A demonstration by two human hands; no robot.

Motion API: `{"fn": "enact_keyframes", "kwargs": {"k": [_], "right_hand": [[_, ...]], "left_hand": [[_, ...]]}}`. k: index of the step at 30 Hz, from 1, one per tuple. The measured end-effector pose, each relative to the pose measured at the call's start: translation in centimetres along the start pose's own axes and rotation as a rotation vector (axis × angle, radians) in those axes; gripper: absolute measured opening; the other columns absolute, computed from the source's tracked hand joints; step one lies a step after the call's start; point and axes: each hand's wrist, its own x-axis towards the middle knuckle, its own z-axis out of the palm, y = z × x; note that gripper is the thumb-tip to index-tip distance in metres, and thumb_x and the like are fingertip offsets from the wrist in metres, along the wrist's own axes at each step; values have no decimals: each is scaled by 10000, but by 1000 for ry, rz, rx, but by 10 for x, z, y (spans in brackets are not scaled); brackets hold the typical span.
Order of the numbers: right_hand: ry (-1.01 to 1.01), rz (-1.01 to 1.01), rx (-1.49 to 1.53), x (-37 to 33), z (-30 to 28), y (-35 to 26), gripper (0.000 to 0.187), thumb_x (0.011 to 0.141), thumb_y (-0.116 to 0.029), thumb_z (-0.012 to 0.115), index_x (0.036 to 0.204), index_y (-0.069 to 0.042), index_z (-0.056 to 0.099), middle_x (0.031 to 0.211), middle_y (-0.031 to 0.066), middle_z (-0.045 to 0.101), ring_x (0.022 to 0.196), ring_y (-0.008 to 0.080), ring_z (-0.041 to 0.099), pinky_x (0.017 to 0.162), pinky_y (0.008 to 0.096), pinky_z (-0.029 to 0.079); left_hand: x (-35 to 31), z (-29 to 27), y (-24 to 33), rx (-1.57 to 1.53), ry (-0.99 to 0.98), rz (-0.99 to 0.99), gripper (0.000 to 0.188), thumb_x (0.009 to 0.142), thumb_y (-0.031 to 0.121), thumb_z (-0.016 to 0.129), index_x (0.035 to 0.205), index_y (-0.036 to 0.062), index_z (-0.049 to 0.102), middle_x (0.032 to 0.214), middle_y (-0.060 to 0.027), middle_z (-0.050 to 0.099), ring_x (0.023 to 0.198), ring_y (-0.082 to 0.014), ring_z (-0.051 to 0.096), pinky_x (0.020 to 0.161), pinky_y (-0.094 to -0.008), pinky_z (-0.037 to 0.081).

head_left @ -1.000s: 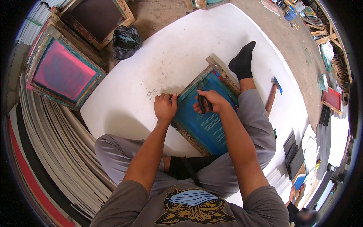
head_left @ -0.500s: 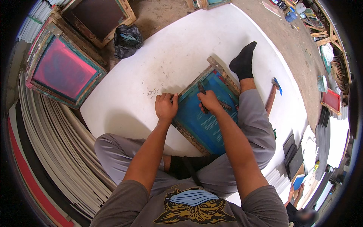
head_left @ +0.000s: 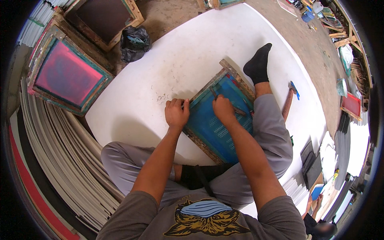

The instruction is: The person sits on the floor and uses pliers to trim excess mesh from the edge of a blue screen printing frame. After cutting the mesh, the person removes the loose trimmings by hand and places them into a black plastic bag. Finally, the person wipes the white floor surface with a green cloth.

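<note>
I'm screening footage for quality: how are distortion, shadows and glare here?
Head view: fisheye curves the stacked sheets at left and blackens the corners; a soft shadow lies below-left of the left hand on the white board; a white sheet at far right looks washed out.

The rectangular brown wooden frame (head_left: 204, 148) had a rough, paint-crusted surface; its flat blue mesh (head_left: 206, 120) appeared smooth. The broad white sheet (head_left: 180, 52) was smooth with a faint sheen. The crumpled black plastic bag (head_left: 134, 47) was glossy; the black cloth sock (head_left: 258, 66), matt.
</note>
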Motion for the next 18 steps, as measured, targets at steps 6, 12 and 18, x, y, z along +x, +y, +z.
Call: {"fn": "enact_keyframes", "kwargs": {"k": [6, 12, 18], "right_hand": [[-63, -113, 41, -9, 9, 1, 325, 972, -254, 618, 1051, 60, 590, 862, 269, 695, 803, 444, 702, 732, 526, 573], [-526, 75, 833, -3, -5, 12, 416, 1006, -331, 606, 1167, 52, 595, 943, 229, 713, 823, 302, 737, 709, 429, 592], [-703, 153, 1017, 12, -21, 29, 523, 1044, -413, 549, 1275, 56, 562, 1034, 206, 719, 870, 286, 739, 742, 420, 593]], "left_hand": [[1, 1, -2, -39, -4, -19, 298, 951, 314, 646, 840, 56, 746, 859, -97, 699, 857, -321, 599, 767, -439, 492], [1, 2, -1, -41, -10, -27, 295, 949, 306, 650, 831, 51, 741, 837, -105, 695, 838, -329, 597, 755, -441, 491], [2, -1, 2, -36, -48, -35, 347, 970, 340, 623, 868, 29, 739, 852, -153, 699, 857, -366, 610, 782, -470, 496]]}}
